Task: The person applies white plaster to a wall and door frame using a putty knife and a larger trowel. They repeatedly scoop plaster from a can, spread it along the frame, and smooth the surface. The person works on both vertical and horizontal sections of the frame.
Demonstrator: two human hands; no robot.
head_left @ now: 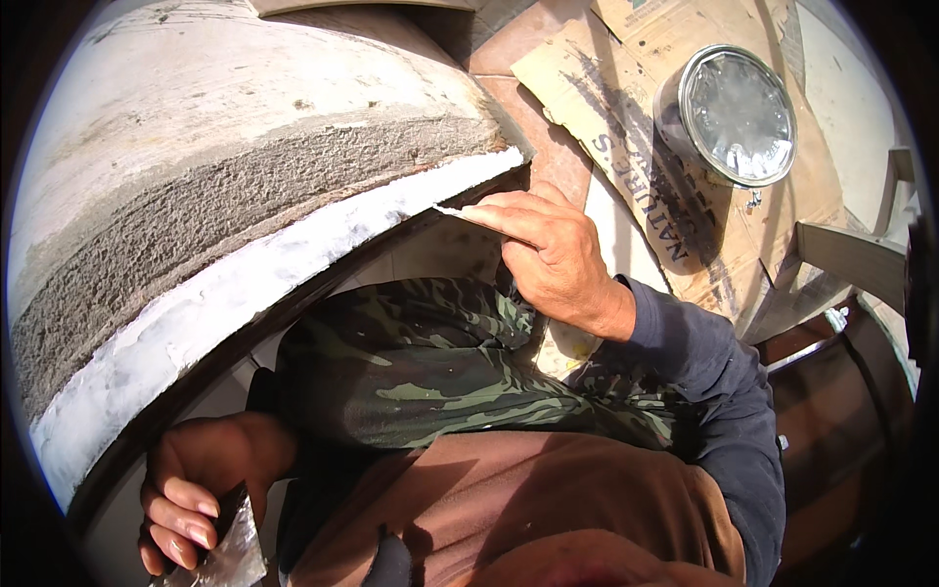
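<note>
The left hand [207, 465], low at the left, had its fingers curled in on a shiny, crinkled-looking piece [235, 550] that narrowed upward to a point; whether this was plastic or metal could not be told. Above that hand, a smooth white strip [284, 259] began and climbed in a curve toward the upper middle, its coat patchy at the near end and brighter farther along. A rough grey band [245, 186] bordered it above, with a pale, stained surface [245, 73] beyond, and a dark edge [245, 331] ran beneath. Below the strip lay a leg in camouflage trousers [391, 342], next to a brown shirt [548, 489]. The right hand [558, 249], in a dark sleeve [719, 367], had its fingers pinched together on a thin, pale-tipped piece [448, 210], which touched the strip's lower edge near its far end. Farther right, flattened cardboard [577, 73] covered part of the floor, bearing a round metal can [738, 117] with a glossy grey top. Pale curved bars [851, 249] stood beside the cardboard at the right.
</note>
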